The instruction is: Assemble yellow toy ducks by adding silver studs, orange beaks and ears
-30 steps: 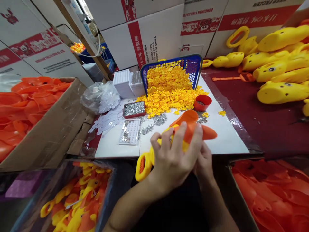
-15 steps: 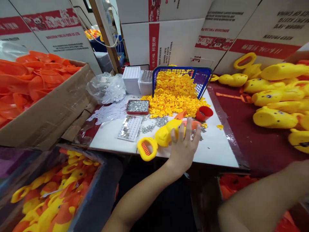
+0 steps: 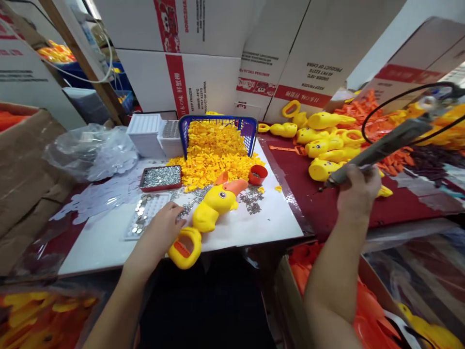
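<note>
A yellow duck-shaped toy [image 3: 211, 208] with an orange bill and a ring handle [image 3: 186, 248] lies on the white board [image 3: 261, 225]. My left hand [image 3: 163, 228] is beside its handle, at the edge of scattered small silver pieces, fingers curled together; whatever may be between the fingertips is hidden. Right of the board, my right hand [image 3: 358, 191] grips a grey electric screwdriver [image 3: 378, 148], its tip pointing down and left. A white tray [image 3: 165, 199] holding silver discs [image 3: 141, 215] sits just behind my left hand.
A blue basket [image 3: 250, 125] spills small yellow parts [image 3: 214, 160] onto the board. Nearby stand a red tray of metal bits [image 3: 162, 177] and a red cup [image 3: 258, 174]. More yellow ducks [image 3: 323, 145] lie at right. An orange-filled box [image 3: 366, 300] stands below, and a black cable [image 3: 374, 114] loops overhead.
My left hand has left the duck's head and moved left past its handle. My right hand has come into view with the electric screwdriver. The view has swung right.
</note>
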